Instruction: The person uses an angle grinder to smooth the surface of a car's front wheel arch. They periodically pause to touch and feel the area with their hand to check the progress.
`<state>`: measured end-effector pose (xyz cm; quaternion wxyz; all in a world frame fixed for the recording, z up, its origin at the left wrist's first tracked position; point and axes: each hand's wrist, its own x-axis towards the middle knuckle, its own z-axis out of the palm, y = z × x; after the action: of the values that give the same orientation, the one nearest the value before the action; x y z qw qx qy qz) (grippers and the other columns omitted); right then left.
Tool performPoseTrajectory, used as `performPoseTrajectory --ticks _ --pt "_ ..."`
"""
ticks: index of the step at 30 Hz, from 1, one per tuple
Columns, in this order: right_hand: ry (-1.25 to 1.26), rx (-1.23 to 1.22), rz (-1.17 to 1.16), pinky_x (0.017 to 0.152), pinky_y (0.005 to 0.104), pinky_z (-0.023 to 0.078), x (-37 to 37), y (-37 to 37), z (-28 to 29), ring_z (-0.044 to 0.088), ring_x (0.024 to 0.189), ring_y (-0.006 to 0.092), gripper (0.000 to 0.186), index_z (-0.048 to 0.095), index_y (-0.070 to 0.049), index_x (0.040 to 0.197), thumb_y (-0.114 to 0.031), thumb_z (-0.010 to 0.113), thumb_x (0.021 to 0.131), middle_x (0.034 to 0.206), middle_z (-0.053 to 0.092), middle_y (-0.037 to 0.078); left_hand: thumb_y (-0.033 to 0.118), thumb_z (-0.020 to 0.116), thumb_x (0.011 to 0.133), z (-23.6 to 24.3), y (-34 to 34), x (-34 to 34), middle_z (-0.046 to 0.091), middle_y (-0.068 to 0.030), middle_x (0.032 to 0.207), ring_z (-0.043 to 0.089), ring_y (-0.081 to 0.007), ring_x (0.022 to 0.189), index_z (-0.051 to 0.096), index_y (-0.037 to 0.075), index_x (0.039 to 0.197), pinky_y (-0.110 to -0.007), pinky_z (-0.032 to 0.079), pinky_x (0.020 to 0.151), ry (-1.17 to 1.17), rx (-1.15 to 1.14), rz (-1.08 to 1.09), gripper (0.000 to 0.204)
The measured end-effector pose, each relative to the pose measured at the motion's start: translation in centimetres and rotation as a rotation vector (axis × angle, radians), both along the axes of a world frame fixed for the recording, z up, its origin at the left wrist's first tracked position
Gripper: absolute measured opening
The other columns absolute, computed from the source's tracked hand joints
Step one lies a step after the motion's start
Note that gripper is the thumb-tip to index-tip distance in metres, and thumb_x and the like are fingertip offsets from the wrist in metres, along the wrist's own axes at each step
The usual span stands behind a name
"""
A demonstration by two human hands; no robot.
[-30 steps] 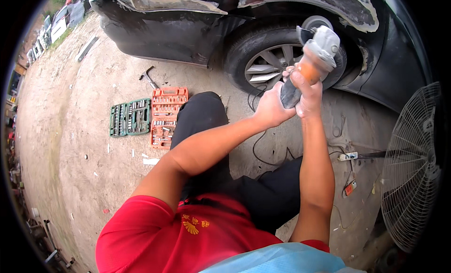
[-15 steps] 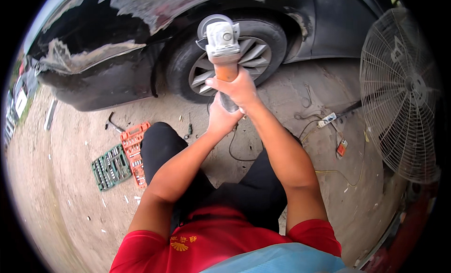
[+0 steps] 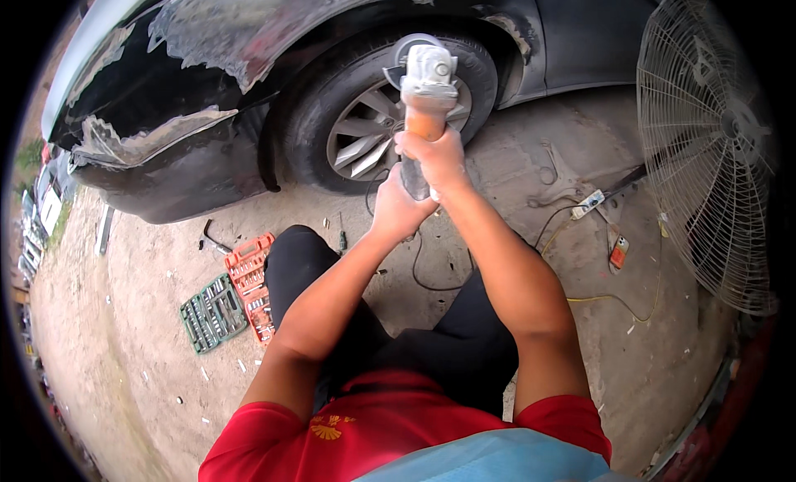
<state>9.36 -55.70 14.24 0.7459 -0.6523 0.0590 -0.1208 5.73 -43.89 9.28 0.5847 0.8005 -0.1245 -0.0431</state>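
Both my hands are wrapped round a dusty angle grinder (image 3: 429,84), which has a whitened head, an orange body and a dark rear handle. My right hand (image 3: 439,160) grips the orange body just behind the head. Farther back, my left hand (image 3: 396,207) closes round the rear end. White dust covers the fingers of both. The grinder's round disc (image 3: 413,44) points away from me, in line with the tyre (image 3: 307,142) of a black car; I cannot tell whether it touches anything. Sanded grey patches (image 3: 224,34) show on the car's bodywork.
Left of my knee lie an orange and green socket set case (image 3: 214,314), a screwdriver (image 3: 342,237) and a bent bar (image 3: 217,237). A large caged fan (image 3: 713,142) stands at right. Near it are a power strip (image 3: 589,203), cables and an orange-backed phone (image 3: 618,251).
The grinder has shifted to the right across the wheel, with both hands still round it. The whole view has turned slightly, so the car and the tool case sit differently in it.
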Motion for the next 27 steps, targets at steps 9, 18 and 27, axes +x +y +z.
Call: performPoseTrajectory --ticks 9,18,27 --pt "0.104 0.147 0.052 0.071 0.0303 0.054 -0.7 -2.1 -0.1 0.069 0.075 0.0134 0.027 0.072 -0.003 0.098 -0.020 0.089 0.086 0.087 0.072 0.003 0.041 0.092 0.078 0.2 -1.3 -0.2 0.076 -0.0137 0.109 0.074 -0.0206 0.097 0.061 -0.002 0.125 -0.038 0.058 0.089 0.044 0.029 -0.038 0.071" --pt "0.184 0.153 0.096 0.070 0.0311 0.052 -0.6 -3.7 -1.7 0.068 0.074 0.0136 0.023 0.075 -0.002 0.089 -0.019 0.088 0.084 0.084 0.074 0.006 0.025 0.086 0.079 0.0 -2.0 -0.6 0.074 -0.0118 0.108 0.070 -0.0181 0.098 0.059 -0.001 0.127 -0.036 0.056 0.088 0.089 0.083 -0.048 0.061" --pt "0.162 0.051 0.102 0.065 0.0321 0.048 0.5 -5.3 -1.9 0.061 0.069 0.0111 0.022 0.071 -0.001 0.083 -0.020 0.080 0.082 0.077 0.067 0.002 0.018 0.084 0.083 -0.3 -4.0 -0.2 0.068 -0.0059 0.120 0.065 -0.0120 0.108 0.052 -0.001 0.134 -0.032 0.054 0.094 0.183 -0.044 -0.121 0.063"
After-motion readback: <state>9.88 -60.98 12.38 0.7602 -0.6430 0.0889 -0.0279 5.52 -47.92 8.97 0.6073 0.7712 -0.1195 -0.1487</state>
